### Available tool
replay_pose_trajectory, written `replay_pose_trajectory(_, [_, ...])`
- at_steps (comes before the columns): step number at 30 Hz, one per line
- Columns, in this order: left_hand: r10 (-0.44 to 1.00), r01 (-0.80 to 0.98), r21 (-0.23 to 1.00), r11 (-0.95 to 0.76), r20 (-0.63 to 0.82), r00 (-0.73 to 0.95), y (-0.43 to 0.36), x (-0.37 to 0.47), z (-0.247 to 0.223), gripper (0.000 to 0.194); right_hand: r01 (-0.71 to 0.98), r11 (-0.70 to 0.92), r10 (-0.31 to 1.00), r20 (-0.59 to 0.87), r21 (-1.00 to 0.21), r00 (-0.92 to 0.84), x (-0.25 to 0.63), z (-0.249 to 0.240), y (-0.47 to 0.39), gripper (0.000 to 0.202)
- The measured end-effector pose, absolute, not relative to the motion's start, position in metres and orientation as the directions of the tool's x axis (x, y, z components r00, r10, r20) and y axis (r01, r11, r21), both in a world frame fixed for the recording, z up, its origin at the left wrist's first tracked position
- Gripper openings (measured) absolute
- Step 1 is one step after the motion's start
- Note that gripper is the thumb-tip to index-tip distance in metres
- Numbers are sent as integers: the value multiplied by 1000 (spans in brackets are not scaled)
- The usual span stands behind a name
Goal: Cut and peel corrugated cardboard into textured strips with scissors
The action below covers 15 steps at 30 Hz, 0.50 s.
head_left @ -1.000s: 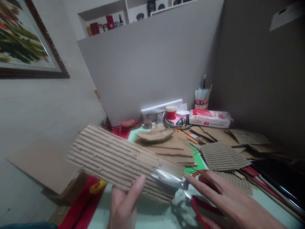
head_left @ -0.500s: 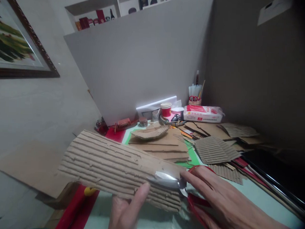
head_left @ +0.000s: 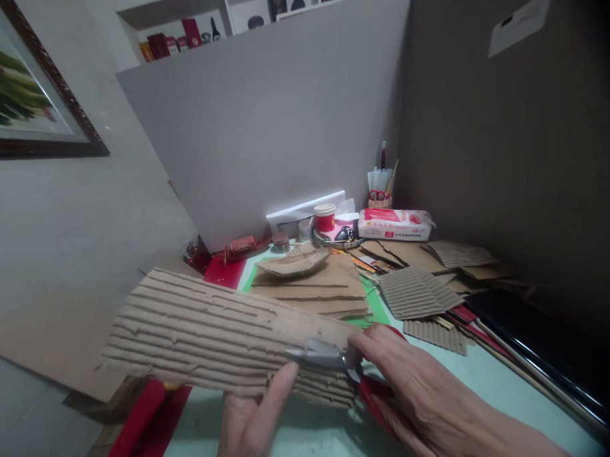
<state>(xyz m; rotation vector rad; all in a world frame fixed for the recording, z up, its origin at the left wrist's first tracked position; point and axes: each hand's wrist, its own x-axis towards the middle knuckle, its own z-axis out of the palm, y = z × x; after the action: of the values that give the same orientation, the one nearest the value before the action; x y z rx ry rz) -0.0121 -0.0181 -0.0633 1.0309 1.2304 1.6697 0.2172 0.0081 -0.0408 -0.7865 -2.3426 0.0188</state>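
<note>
A long piece of corrugated cardboard [head_left: 196, 331] with its ridges bared is held above the table by my left hand [head_left: 258, 413]. The thumb presses on its ridged face and the other fingers are hidden behind it. My right hand [head_left: 414, 392] is wrapped round the red handles of a pair of scissors [head_left: 318, 354]. Their metal blades lie over the right part of the cardboard, pointing left along the ridges, the tip just above my left thumb. Whether the lower blade passes behind the cardboard is hard to make out.
Behind stand stacked cardboard sheets [head_left: 307, 292] bearing a boat-shaped cardboard piece [head_left: 294, 263]. Ridged scraps [head_left: 417, 292] and a black flat object [head_left: 535, 350] lie to the right. A paper cup [head_left: 325, 218], a tissue pack [head_left: 395, 224] and a pen holder [head_left: 380, 191] line the grey partition [head_left: 268, 134].
The scissor blades have closed together, and the fingers of my right hand have drawn in on the handles. The whole view has shifted slightly; my left hand keeps its hold.
</note>
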Motion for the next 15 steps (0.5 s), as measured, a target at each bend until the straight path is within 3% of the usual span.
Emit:
replay_pose_trajectory(4, [922, -128, 976, -175, 116, -370, -19, -15, -66, 56, 493, 826, 556, 541, -274, -631, 217, -37, 7, 38])
replay_pose_trajectory(7, [923, -126, 979, -159, 102, -371, -18, -18, -64, 50, 440, 788, 613, 481, -431, -627, 219, -34, 6, 29])
replay_pose_trajectory(11, [933, -56, 983, -176, 149, -327, -17, -19, -55, 40, 444, 581, 753, 243, -683, -611, 229, -31, 6, 22])
replay_pose_trajectory(15, [940, -23, 988, -153, 138, -312, -19, -22, -52, 40, 413, 402, 791, 82, -817, -607, 240, -27, 9, 21])
